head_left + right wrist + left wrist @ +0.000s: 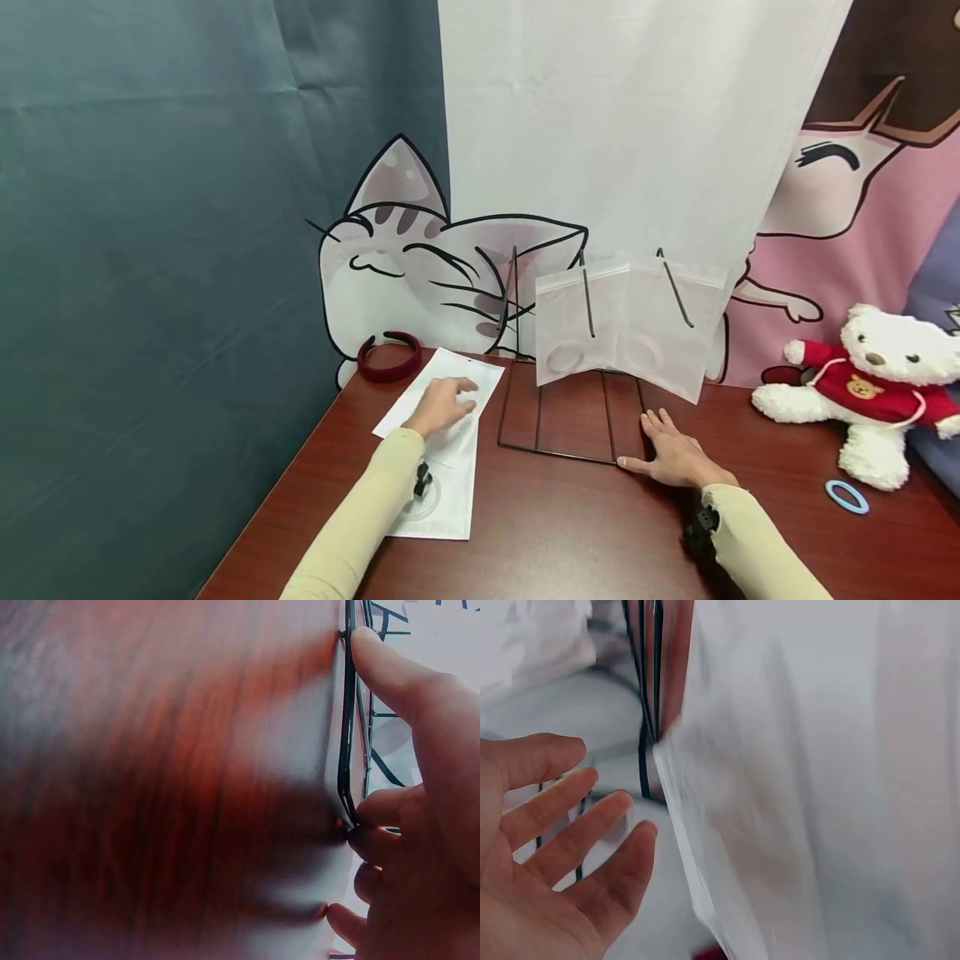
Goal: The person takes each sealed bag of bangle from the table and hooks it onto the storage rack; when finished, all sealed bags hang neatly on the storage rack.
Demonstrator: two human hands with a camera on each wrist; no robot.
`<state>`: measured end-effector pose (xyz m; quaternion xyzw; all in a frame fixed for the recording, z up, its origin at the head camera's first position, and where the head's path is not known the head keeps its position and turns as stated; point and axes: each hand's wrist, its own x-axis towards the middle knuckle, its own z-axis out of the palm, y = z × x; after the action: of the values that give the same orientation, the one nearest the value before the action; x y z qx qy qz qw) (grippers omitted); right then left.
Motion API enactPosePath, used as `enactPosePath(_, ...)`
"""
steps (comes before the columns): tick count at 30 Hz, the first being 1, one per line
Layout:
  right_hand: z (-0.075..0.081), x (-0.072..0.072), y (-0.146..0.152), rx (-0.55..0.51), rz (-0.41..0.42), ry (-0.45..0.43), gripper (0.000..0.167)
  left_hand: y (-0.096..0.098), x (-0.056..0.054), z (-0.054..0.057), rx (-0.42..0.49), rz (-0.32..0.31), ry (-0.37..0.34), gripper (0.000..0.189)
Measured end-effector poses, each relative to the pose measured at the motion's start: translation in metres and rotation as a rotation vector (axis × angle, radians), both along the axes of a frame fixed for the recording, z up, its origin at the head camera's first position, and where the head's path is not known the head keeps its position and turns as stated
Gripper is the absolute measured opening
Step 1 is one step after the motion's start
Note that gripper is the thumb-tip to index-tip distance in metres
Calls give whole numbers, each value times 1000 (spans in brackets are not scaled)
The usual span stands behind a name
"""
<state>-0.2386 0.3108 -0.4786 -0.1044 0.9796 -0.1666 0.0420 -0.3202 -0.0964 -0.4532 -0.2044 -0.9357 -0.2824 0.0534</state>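
Note:
My left hand (442, 406), its fingers loosely bent and parted, is over white bags (456, 508) on the left of the table, with nothing between the fingers. In the left wrist view, one bag (757, 795) stands close beside the fingertips. A round shape shows through the nearer bag. My right hand (677, 452) rests at the front right corner of a black wire rack (558, 454), fingers spread, thumb (390, 671) touching the base wire. From the rack's hooks hang two translucent zip bags (581, 308), each with a ring shape inside.
A dark red headband (390, 372) lies at the table's back left. On the right sit a white teddy bear (873, 392) in a red sweater and a light blue ring (847, 497). Behind the table (555, 533) hangs a printed cat curtain (382, 275).

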Motion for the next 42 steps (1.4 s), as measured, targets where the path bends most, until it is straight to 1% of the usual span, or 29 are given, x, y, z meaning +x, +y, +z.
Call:
enactPosePath(2, 0, 0, 0, 4, -3, 0, 108, -15, -8, 1, 39, 62, -24, 32)
enactPosePath(4, 0, 0, 0, 5, -7, 3, 108, -28, -16, 0, 69, 134, -64, 34)
enactPosePath(7, -1, 0, 0, 1, -11, 10, 107, -45, -25, -4, 82, 219, -128, 40)
enactPosePath(9, -2, 0, 0, -8, -11, 14, 107, -53, -29, -7, 76, 259, -169, 47)
enactPosePath(11, -3, 0, 0, -14, -9, 15, 107, -58, -31, -10, 52, 289, -194, 54)
enactPosePath(15, -5, 0, 0, -15, -8, 20, 107, -63, -35, -14, 8, 327, -214, 66)
enactPosePath(18, -5, 0, 0, -11, -14, 25, 107, -63, -37, -14, -17, 330, -204, 71)
enactPosePath(21, -5, 1, 0, -12, -17, 26, 107, -65, -38, -15, 12, 345, -197, 72)
enactPosePath(23, -5, 1, -1, -14, -15, 26, 107, -67, -38, -16, 37, 352, -185, 66)
enactPosePath(25, -6, 1, -1, -17, -15, 29, 107, -69, -38, -18, 76, 351, -170, 54)
enactPosePath(28, -5, 1, -2, -20, -17, 32, 107, -72, -38, -18, 121, 316, -141, 35)
enactPosePath(31, -5, 1, -2, -17, -20, 31, 107, -75, -35, -16, 193, 265, -158, 26)
enactPosePath(34, -5, 0, -2, -11, -19, 29, 108, -78, -30, -11, 259, 231, -195, 25)
enactPosePath(36, -6, 0, -2, -10, -20, 27, 108, -80, -27, -7, 284, 217, -194, 26)
enactPosePath(39, -6, -1, -2, -13, -22, 24, 108, -84, -22, -1, 306, 197, -169, 27)
enactPosePath(42, -6, 0, -2, -14, -27, 26, 108, -86, -18, 6, 336, 163, -137, 28)
